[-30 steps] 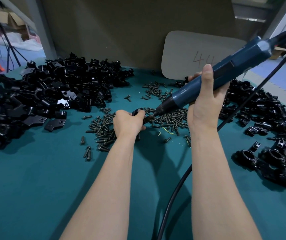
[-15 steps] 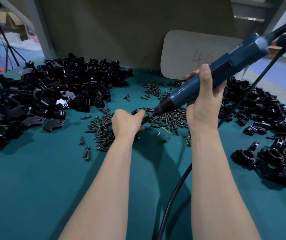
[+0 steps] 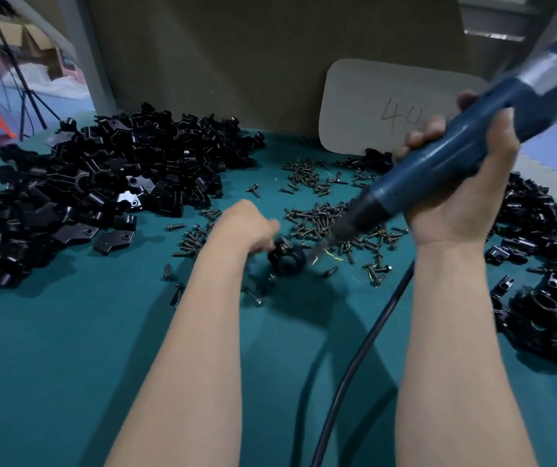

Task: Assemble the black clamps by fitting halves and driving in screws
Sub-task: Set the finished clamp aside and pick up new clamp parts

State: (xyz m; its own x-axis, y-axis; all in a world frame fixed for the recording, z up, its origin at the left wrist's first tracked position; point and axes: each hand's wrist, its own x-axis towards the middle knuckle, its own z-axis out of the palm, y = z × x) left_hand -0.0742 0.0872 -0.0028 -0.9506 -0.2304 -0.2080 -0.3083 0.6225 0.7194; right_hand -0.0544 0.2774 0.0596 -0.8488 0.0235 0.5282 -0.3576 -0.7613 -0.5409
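Black clamp (image 3: 286, 256) is down at the green mat (image 3: 68, 365), pinched at its left edge by the left hand (image 3: 247, 227). It looks rigid, small and light, likely to skid or spin unless held by its flat outer faces (bore kept clear). The right hand (image 3: 462, 197) wraps the blue screwdriver (image 3: 439, 166), whose blurred bit tip is just right of the clamp. Behind the clamp crowd loose screws (image 3: 317, 220); open mat lies in front of it.

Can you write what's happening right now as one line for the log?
left hand: holds clamp | right hand: grips screwdriver | tip: blurred, beside clamp | screws: scattered behind clamp
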